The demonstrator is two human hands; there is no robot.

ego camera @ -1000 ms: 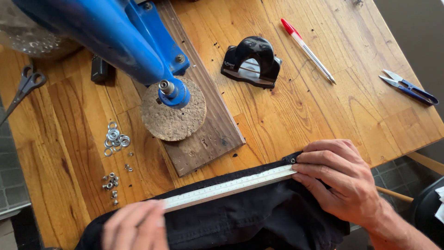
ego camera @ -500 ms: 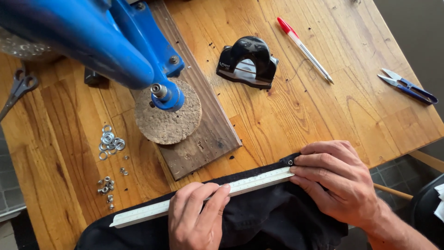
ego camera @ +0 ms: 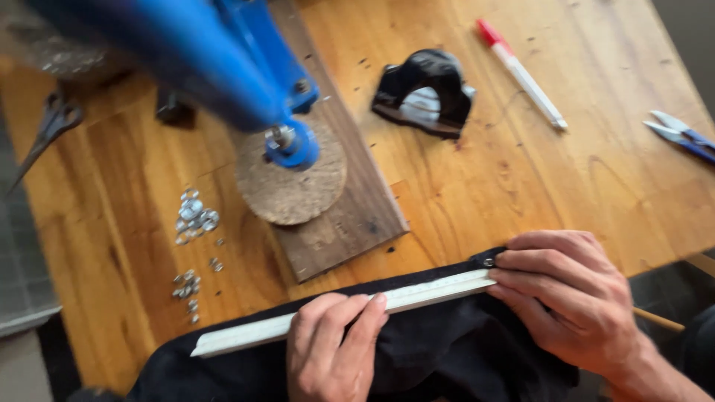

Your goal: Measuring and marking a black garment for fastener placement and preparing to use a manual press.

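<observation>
Left hand (ego camera: 331,348) and right hand (ego camera: 573,298), fingers flat, pressing a white ruler (ego camera: 342,313) onto black fabric (ego camera: 447,357) at the bench (ego camera: 521,186) edge.

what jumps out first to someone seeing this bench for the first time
A big blue press looms at top left over a round cork pad on a dark board. At the near edge, the left hand and right hand press a pale ruler onto black fabric.

Table (ego camera: 477,193): varnished wood, satin sheen. Garment (ego camera: 447,357): matt black cloth. Ruler (ego camera: 246,335): smooth, pale. Press (ego camera: 223,59): glossy blue-painted metal. Pad (ego camera: 290,182): rough cork.
</observation>
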